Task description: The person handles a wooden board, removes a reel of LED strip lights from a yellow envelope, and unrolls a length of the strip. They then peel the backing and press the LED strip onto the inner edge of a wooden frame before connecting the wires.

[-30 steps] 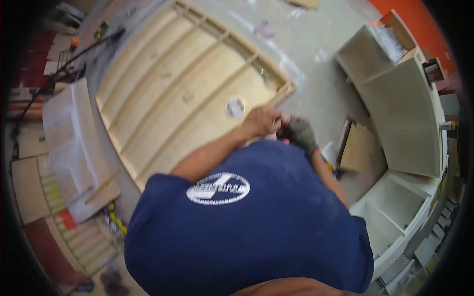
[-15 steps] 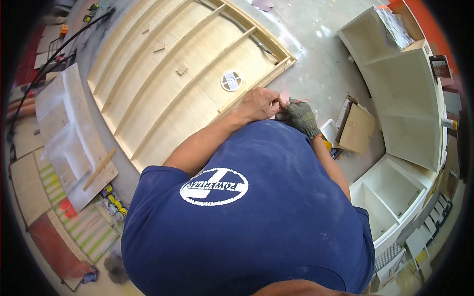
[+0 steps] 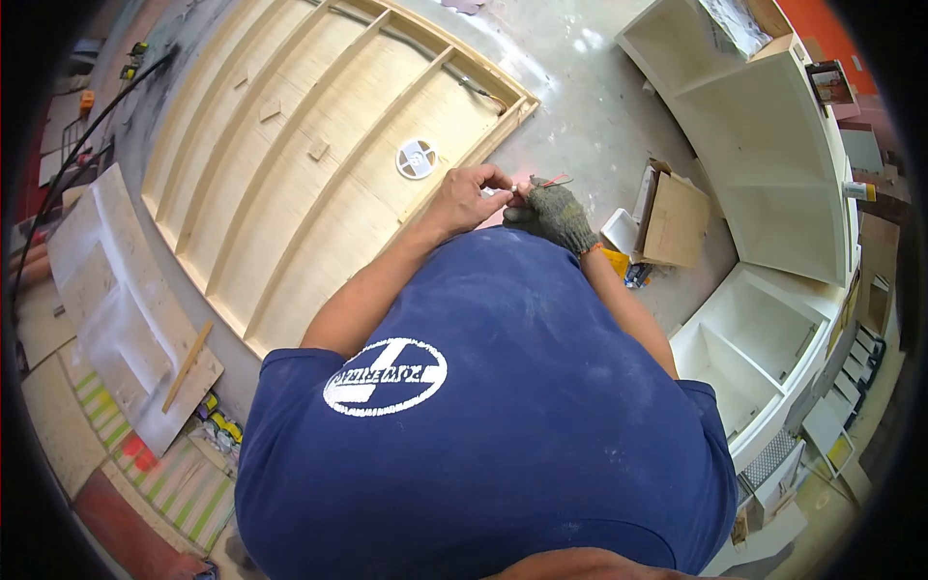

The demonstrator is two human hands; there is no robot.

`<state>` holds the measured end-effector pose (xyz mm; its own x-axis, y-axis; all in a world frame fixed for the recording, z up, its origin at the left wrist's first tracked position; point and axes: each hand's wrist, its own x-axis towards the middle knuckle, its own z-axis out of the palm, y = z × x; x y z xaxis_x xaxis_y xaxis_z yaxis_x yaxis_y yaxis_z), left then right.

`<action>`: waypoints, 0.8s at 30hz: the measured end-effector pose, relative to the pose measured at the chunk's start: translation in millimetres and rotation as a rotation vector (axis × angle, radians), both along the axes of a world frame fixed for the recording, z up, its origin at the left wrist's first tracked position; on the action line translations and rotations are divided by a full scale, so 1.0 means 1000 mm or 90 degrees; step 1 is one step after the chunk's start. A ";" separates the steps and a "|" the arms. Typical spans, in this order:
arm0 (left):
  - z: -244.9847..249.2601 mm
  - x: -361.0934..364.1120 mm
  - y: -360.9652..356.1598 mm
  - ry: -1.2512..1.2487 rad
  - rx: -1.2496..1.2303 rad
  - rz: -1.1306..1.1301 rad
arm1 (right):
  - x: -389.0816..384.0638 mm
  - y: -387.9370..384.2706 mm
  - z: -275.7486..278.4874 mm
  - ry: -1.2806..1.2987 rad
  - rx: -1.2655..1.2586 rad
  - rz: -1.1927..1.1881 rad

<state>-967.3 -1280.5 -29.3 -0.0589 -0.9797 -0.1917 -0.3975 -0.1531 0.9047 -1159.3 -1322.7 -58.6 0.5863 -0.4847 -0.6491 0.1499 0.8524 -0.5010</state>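
My bare left hand [image 3: 474,200] is closed in a pinch in front of my chest, close to the edge of the wooden frame. Beside it my right hand [image 3: 559,215], in a grey knitted glove with bare fingertips, is closed on a thin red wire [image 3: 555,181]. A loose end of the wire sticks out above the glove. The fingertips of both hands meet at a small whitish bit, too small to make out. A white spool [image 3: 418,145] lies inside the frame, just beyond my left hand.
The ribbed plywood frame [image 3: 329,184] lies on the left, with a cable [image 3: 480,90] in its far corner. White cabinets [image 3: 764,145] stand on the right. Near my right arm are a cardboard box [image 3: 677,222] and a white container [image 3: 620,230]. Boards [image 3: 126,309] lie far left.
The view has shifted, so the frame and hands appear further left. My left fingers have changed their pinch slightly, and a whitish bit now shows between the hands.
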 end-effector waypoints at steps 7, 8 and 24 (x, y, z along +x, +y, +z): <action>-0.004 -0.006 0.002 0.006 -0.042 0.013 | -0.001 0.001 -0.006 -0.002 0.009 0.011; -0.006 -0.006 0.002 0.003 -0.075 0.010 | -0.001 0.001 -0.006 0.003 0.010 0.003; -0.004 -0.005 0.000 -0.039 -0.166 -0.029 | -0.005 0.001 -0.001 -0.091 0.051 0.003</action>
